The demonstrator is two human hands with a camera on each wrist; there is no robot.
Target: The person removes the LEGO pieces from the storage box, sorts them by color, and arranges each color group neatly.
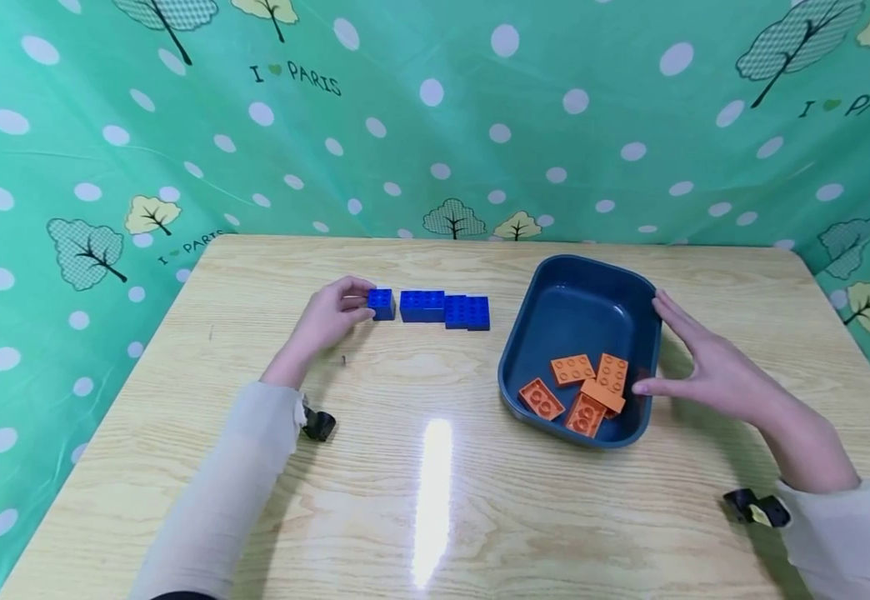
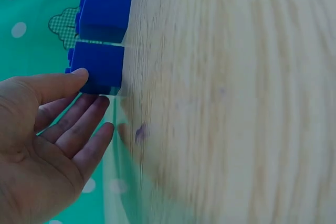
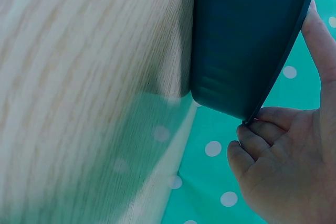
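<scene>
My left hand [image 1: 332,315] is at the left end of a row of blue toy building bricks. It pinches a small blue brick [image 1: 382,304]; in the left wrist view the thumb lies on this brick's near face, other fingers behind it. A narrow gap separates it from a longer blue brick [image 1: 422,307]. Two more blue bricks [image 1: 467,312] touch that one on the right. My right hand [image 1: 727,371] is spread against the right side of a dark blue tub [image 1: 519,333], thumb over the rim and fingertips at the far corner.
Several orange bricks [image 1: 572,370] lie loose at the near end inside the tub. Everything stands on a light wooden table [image 1: 375,483], with a green dotted sheet [image 1: 405,108] hanging behind it. A strip of light reflects off the tabletop.
</scene>
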